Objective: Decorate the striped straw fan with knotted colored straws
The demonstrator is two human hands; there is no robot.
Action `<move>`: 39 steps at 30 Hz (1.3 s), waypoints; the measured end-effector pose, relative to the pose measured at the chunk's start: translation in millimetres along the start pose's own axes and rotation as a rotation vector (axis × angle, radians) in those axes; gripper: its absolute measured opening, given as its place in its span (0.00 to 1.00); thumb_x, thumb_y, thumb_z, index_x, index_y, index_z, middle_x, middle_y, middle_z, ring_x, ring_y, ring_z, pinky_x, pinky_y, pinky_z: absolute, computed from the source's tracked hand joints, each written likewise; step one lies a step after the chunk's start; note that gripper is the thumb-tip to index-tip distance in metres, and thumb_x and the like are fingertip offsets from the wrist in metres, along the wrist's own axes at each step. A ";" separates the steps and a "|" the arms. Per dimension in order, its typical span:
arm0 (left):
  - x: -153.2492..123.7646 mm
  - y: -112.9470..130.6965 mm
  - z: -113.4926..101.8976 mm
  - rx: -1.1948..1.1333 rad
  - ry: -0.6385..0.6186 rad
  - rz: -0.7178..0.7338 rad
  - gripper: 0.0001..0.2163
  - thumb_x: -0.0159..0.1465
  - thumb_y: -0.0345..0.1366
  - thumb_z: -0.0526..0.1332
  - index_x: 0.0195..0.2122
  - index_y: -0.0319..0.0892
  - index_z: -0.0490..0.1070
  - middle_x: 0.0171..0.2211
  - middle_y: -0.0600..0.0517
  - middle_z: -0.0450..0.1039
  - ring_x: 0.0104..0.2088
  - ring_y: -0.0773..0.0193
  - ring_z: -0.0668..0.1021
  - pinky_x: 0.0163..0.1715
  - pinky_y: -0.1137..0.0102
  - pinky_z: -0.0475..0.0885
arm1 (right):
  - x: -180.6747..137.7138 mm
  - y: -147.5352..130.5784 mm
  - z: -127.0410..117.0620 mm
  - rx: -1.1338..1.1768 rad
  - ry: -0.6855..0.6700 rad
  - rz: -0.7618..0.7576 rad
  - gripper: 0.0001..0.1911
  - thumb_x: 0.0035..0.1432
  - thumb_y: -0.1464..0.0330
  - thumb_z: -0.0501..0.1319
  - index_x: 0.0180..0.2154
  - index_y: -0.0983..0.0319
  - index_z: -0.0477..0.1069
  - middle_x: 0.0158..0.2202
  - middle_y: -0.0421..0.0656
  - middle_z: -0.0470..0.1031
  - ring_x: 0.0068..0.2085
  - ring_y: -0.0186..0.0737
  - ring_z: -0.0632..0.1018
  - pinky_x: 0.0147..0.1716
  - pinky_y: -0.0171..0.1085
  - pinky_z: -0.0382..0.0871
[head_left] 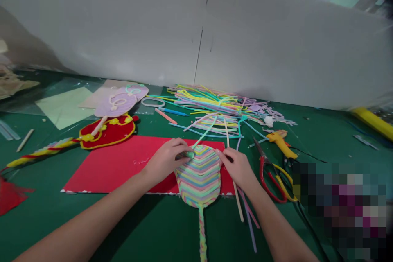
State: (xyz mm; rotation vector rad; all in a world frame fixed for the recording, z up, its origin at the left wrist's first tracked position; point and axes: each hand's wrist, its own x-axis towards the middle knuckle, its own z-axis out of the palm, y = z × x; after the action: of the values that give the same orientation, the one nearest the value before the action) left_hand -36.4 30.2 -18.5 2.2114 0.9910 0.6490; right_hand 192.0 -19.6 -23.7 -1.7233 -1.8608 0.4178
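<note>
A round hand fan (199,176) made of pastel pipe cleaners in zigzag stripes lies over the front edge of a red board, its twisted handle (202,229) pointing toward me. My left hand (170,157) is closed at the fan's upper left edge; a small mint-green bit shows by its fingertips, too unclear to name. With thumb and fingers, my right hand (235,166) pinches the upper right edge. A mint-green pipe cleaner (206,132) sticks up from the fan's top. Several loose pipe cleaners (245,206) pass beneath my right hand.
The red board (123,163) lies on the green table. Behind are a pile of pipe cleaners (208,102) and trimmed scraps. A yellow glue gun (282,143), pliers (272,176) and scissors-like yellow handles sit at right. A red fan (107,133) and purple pieces (118,102) lie left.
</note>
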 end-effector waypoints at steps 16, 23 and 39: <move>-1.0 -0.6 3.6 0.115 0.069 0.017 0.07 0.58 0.36 0.56 0.37 0.43 0.68 0.37 0.50 0.69 0.39 0.63 0.70 0.39 0.69 0.67 | -0.6 1.2 1.4 0.036 0.004 0.005 0.21 0.60 0.60 0.47 0.18 0.61 0.57 0.20 0.37 0.60 0.23 0.31 0.64 0.25 0.31 0.56; -3.1 2.2 5.6 0.080 0.064 -0.018 0.08 0.58 0.35 0.55 0.40 0.44 0.67 0.38 0.51 0.68 0.41 0.63 0.70 0.40 0.69 0.68 | -0.8 1.3 2.0 0.028 0.011 -0.011 0.20 0.60 0.60 0.47 0.18 0.61 0.56 0.19 0.37 0.59 0.23 0.32 0.63 0.25 0.32 0.56; -1.8 1.0 6.1 -0.030 0.069 -0.068 0.06 0.57 0.34 0.56 0.35 0.43 0.68 0.36 0.51 0.68 0.38 0.64 0.71 0.37 0.70 0.69 | -3.0 -1.1 0.6 0.052 0.014 0.012 0.20 0.59 0.60 0.47 0.18 0.61 0.56 0.19 0.37 0.59 0.22 0.31 0.62 0.24 0.32 0.56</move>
State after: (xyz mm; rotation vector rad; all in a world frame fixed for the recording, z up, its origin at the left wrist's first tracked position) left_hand -33.0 26.2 -22.3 2.1328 1.0793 0.7080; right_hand 190.9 -22.6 -24.0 -1.6997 -1.8149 0.4543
